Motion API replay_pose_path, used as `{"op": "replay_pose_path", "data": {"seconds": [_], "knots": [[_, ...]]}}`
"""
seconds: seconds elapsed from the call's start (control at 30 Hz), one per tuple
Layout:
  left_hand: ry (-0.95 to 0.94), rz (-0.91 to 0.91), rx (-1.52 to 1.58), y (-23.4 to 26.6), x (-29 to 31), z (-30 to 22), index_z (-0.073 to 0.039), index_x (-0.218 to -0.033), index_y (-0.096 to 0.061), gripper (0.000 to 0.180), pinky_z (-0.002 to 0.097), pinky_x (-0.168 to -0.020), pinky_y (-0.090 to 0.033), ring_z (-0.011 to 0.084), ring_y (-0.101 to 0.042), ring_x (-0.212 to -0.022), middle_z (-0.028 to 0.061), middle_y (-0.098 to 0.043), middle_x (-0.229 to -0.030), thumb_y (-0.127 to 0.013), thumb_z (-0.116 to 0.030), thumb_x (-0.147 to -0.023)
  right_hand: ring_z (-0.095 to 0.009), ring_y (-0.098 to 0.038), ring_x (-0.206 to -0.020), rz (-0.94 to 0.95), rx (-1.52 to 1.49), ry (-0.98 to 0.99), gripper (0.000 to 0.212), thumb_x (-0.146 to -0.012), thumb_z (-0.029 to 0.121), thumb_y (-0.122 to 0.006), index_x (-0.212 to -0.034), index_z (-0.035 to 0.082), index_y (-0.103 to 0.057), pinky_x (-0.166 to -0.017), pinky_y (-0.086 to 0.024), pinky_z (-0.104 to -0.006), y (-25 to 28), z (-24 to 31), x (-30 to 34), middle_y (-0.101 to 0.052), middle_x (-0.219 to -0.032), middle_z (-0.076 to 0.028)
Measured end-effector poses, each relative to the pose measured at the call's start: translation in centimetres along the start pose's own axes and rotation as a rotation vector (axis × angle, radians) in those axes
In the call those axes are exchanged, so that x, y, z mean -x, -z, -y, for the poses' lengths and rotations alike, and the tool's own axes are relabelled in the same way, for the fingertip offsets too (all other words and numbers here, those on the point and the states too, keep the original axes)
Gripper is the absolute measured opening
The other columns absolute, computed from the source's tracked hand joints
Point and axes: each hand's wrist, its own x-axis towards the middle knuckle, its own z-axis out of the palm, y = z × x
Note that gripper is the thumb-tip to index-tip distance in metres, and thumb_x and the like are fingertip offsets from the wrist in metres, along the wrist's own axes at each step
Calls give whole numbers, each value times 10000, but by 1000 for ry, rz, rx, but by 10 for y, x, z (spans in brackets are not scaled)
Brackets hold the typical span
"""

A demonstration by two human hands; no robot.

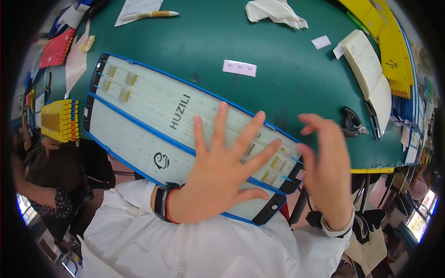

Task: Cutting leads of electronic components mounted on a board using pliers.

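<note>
A long, flat fishing-rig case (153, 109) with blue edges and pale panels lies open and slanted before me. Fine lines run lengthwise over its far panel, with small golden coil-like rows near both ends and short blue tips at the ends. My left hand (220, 169) is spread flat over the case's right half, hiding part of both panels. Beside the case's right end, my right hand (328, 169) is raised with thumb and forefinger apart. I make out nothing between them.
On the green table (185, 51) lie a white label strip (239, 68), a crumpled white cloth (276, 13), a pen (150, 15), an open notebook (366, 69) and a black clip-like tool (353, 122). Yellow packs (394, 51) line the right; more yellow packs (56, 120) stand left, near another person.
</note>
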Motion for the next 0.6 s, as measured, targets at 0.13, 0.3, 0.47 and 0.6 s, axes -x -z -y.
{"op": "replay_pose_path", "data": {"seconds": [0.13, 0.3, 0.47, 0.6], "knots": [[-52, 5, 9, -3, -4, -1, -343, -1390, -471, 767, 794, -967, -46, 586, -69, -1363, 131, -197, -1556, -645, -637, -704, -323, -526, -1116, -148, 201, -164, 635, -733, 12, -706, -1327, 46, -484, -955, -418, -381, 35, -49, 17, -524, -1214, -172], [0, 0, 10, 4, -8, -2, -333, -1387, -479, 772, 793, -966, -55, 576, -69, -1368, 144, -195, -1553, -695, -585, -690, -278, -537, -1073, -69, 97, -223, 697, -638, 86, -807, -1281, 65, -537, -918, -439, -343, 42, -84, 11, -524, -1199, -127], [78, -57, -21, 5, -18, 1, -313, -1373, -506, 761, 796, -958, -76, 569, -88, -1368, 153, -205, -1546, -696, -588, -689, -279, -615, -1049, -593, -421, -7, 638, -711, 161, -826, -1199, -72, -487, -977, -463, -387, 7, -72, 11, -589, -1160, -191], [55, -38, -98, 7, -20, 1, -314, -1369, -511, 762, 799, -949, -92, 564, -117, -1366, 138, -222, -1545, -659, -631, -693, -356, -637, -948, -830, -1031, 59, 493, -867, 265, -645, -1170, -5, -366, -908, -510, -453, -25, -32, 2, -594, -1065, -238]]}}
